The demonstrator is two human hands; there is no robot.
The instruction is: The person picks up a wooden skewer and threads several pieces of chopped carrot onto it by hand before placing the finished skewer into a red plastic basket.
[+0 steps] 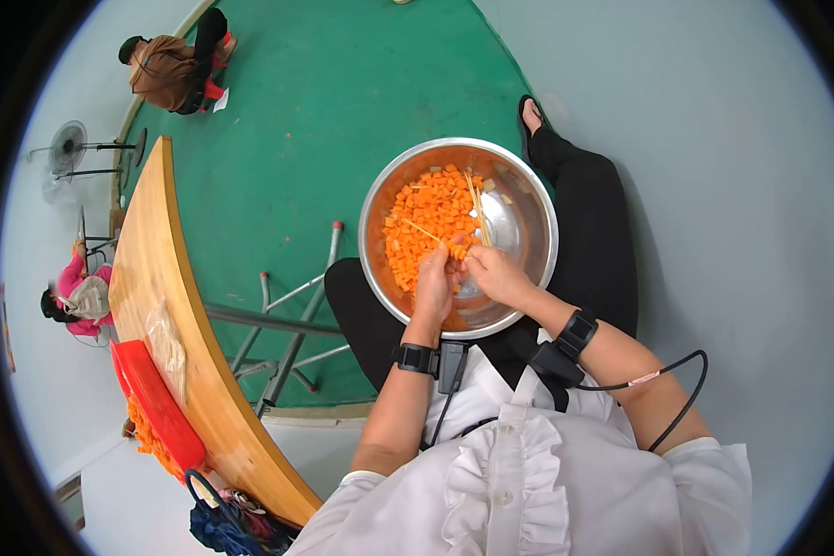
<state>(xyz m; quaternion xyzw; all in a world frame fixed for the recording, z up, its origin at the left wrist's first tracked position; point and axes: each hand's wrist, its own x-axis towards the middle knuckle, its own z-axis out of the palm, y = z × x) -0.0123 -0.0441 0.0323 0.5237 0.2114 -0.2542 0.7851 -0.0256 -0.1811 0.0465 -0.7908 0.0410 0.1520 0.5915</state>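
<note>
A large steel basin [549, 215] rests on my lap, holding many diced carrot cubes [428, 206] heaped toward its left side. Over the heap, my left hand [435, 283] is closed around a thin wooden skewer [422, 229] whose bare end points up and left. Close against it, my right hand [497, 275] pinches at a small cluster of carrot cubes [459, 249] between the two hands. Whether these cubes are threaded on the skewer is partly hidden by my fingers. More wooden skewers [478, 209] lean inside the basin, right of the heap.
At left stands a wooden table [181, 278] with a plastic bag [166, 347] and a red tray [160, 408] beside more orange pieces. Metal legs [296, 338] reach over the green floor. Two people sit farther off, near a fan [69, 148]. A dark blue bag [218, 528] is lower left.
</note>
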